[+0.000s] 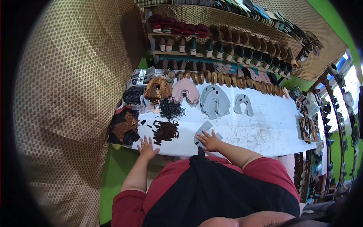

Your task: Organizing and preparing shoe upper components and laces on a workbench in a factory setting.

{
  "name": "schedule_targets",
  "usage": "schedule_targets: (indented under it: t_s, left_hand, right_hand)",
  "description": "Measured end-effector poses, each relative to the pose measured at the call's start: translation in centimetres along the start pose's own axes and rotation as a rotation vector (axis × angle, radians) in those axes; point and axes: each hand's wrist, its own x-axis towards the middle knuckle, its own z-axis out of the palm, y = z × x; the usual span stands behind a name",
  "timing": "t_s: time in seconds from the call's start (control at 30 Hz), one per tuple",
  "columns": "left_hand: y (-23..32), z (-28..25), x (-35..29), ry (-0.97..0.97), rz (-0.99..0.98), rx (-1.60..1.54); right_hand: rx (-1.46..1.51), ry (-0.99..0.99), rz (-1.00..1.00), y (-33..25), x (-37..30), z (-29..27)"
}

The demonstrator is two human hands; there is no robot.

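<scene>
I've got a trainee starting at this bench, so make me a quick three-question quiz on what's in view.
1. Which hand is over the grey curved piece at the near edge of the table?
2. True or false: the left hand is clenched in a fist.
3. The stack between the leopard-print pieces and the large grey stack is: a) black, b) pink, c) green.

Key: 1. The right hand. 2. False; its fingers are spread. 3. b.

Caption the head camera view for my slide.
Right hand spread over a grey curved piece, left hand near dark brown strips.
</scene>
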Motion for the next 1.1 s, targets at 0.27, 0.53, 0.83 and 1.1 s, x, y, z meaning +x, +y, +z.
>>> schedule_targets:
  t_s: [0.27,0.53,0.83,1.1]
  left_hand:
    - [-1.3,-1.2,0.8,-0.214,0.081,-0.042]
    - [-1.3,-1.9,1.0,-0.295,0.104,-0.038]
    - [-1.2,-1.9,1.1,-0.286,0.120,-0.034]
    - [-1.3,-2.0,0.9,-0.275,0.128,-0.035]
  right_hand:
    - [-0.044,-0.029,0.198,-3.2,0.7,-1.4]
    - [0.141,-0.199,0.468,-5.7,1.3,-5.4]
    - [0.243,-0.374,0.581,-5.5,0.3,-5.1]
    - [0.220,-0.317,0.718,-5.3,-1.5,-3.8]
